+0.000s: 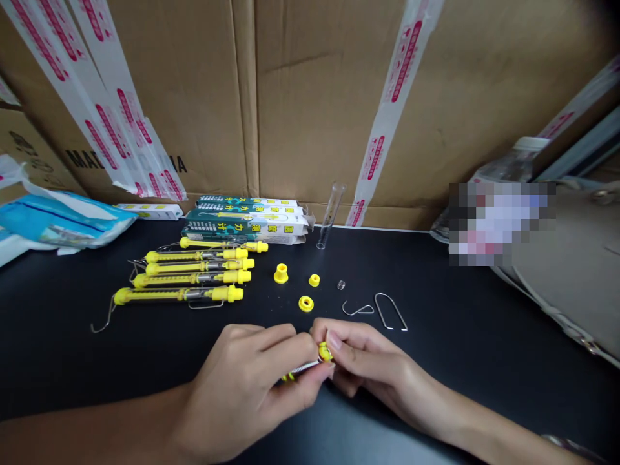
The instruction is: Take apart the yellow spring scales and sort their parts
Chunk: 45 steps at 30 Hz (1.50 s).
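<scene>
My left hand (264,368) is closed around a yellow spring scale core (304,369) with a metal coil spring on it; most of its length is hidden in the palm. At its right end, my right hand (358,355) pinches the yellow end piece (325,352) between thumb and fingers. Just beyond my hands lie a yellow flanged cap (281,274), a small yellow collar (314,280) and a yellow ring (305,304). To their right are a tiny clear-looking piece (341,285), a wire hook (358,310) and a bent wire loop (390,312).
Several assembled spring scales (179,295) lie at left on the black table (58,336). Behind them are stacked printed boxes (245,223) and an upright clear tube (331,216). A blue packet (62,216), plastic bottle (508,165) and beige bag (576,258) flank the area before large cartons (314,97).
</scene>
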Each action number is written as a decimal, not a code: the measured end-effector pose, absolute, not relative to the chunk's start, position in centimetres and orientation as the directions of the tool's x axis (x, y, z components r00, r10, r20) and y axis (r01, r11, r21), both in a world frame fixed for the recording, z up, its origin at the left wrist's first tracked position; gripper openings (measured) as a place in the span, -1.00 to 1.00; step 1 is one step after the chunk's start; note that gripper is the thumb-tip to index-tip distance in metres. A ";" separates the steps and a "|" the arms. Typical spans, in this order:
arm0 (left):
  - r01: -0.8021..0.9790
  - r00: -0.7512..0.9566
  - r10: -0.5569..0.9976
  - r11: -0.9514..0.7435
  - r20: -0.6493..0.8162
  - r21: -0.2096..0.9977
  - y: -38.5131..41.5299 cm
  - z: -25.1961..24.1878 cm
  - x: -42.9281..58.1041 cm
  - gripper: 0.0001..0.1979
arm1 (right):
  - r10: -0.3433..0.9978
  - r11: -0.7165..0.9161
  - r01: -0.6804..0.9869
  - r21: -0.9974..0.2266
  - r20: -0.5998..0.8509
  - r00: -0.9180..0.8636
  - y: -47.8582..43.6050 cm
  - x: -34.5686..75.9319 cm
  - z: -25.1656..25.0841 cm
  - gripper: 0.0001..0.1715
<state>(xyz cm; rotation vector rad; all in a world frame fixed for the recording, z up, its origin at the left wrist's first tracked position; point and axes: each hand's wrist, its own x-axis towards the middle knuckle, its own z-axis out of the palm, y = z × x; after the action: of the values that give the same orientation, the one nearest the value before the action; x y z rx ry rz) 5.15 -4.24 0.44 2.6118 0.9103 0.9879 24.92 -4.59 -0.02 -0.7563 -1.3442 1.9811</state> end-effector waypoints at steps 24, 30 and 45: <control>0.430 0.582 0.708 -0.685 0.399 0.588 -3.5 0.7 5.4 -0.72 | 0.839 -0.455 -0.599 -0.659 -0.090 -0.537 -4.8 23.1 -1.1 -0.76; 0.410 0.594 0.671 -0.727 0.443 0.550 -3.5 0.8 5.4 -0.70 | 0.838 -0.446 -0.598 -0.667 -0.077 -0.539 -4.9 23.1 -0.8 -0.76; 0.433 0.556 0.667 -0.742 0.496 0.512 -3.2 0.5 5.1 -0.76 | 0.834 -0.421 -0.537 -0.731 -0.080 -0.545 -4.5 23.3 -1.0 -0.72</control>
<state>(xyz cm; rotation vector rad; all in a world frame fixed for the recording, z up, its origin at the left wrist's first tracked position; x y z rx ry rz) 5.11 -3.24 0.52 2.4630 0.9025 0.9904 23.25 -4.46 -0.97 -0.5571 -0.8363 2.0363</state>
